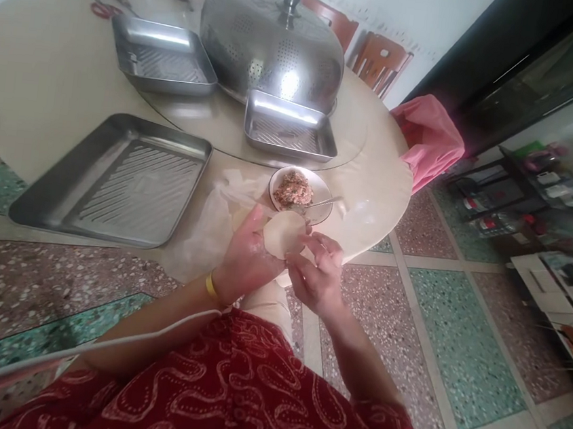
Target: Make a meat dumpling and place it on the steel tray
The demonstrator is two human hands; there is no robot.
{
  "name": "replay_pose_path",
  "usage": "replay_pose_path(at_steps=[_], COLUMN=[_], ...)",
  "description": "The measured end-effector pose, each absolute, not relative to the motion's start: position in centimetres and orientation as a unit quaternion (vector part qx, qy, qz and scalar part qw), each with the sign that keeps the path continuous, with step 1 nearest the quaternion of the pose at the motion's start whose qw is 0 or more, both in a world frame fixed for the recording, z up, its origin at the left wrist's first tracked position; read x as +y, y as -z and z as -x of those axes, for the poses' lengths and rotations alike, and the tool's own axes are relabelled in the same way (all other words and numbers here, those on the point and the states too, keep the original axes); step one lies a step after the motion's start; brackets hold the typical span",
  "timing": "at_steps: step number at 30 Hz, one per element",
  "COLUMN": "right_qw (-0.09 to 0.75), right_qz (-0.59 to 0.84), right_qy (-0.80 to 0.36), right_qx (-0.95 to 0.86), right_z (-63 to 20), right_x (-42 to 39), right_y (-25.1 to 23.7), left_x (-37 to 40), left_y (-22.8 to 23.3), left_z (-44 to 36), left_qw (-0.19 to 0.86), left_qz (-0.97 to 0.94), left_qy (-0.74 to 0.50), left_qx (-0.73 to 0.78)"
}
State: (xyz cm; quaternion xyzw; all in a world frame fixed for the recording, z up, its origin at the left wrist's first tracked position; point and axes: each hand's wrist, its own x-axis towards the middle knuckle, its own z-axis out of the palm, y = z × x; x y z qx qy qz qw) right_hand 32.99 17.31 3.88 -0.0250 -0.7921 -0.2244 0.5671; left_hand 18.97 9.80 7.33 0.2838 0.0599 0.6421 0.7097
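Observation:
A round, pale dumpling wrapper (283,233) lies across the fingers of my left hand (247,255), whose thumb stands up beside it. At the wrapper's right edge, my right hand (319,267) pinches the dough between thumb and fingers. Just beyond both hands is a white bowl (321,215) of minced filling (293,189). A metal utensil (324,203) rests in the bowl with its handle pointing right. To the left of my hands, a thin crumpled plastic sheet (202,233) drapes over the table edge, with more pale dough partly hidden behind my left hand.
A large metal tray (106,223) sits at the left table edge. Two smaller trays (160,82) (289,148) stand farther back, near a big perforated steel dome lid (274,42). Red-handled scissors (106,11) lie at the far left. Pink cloth (430,137) hangs at the right.

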Motion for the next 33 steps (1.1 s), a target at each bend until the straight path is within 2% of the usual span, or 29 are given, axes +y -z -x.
replay_pose_path(at_steps=[13,22,33], right_qw=[0.523,0.481,0.519], right_qz=[-0.021,0.009,0.074], right_qy=[0.238,0.219,0.246], right_qx=[-0.818,-0.849,-0.815], right_z=[-32.7,-32.6,-32.4], right_x=[16.8,16.5,15.6], right_y=[-3.6,-2.6,-2.0], left_x=[9.5,9.4,9.3], left_y=[-6.3,-5.6,-5.4], left_z=[-18.1,-18.2,-18.5], left_qw=[0.729,0.72,0.688], left_qz=[-0.261,-0.262,-0.248], left_qy=[-0.632,-0.642,-0.674], left_qx=[0.023,0.041,0.099])
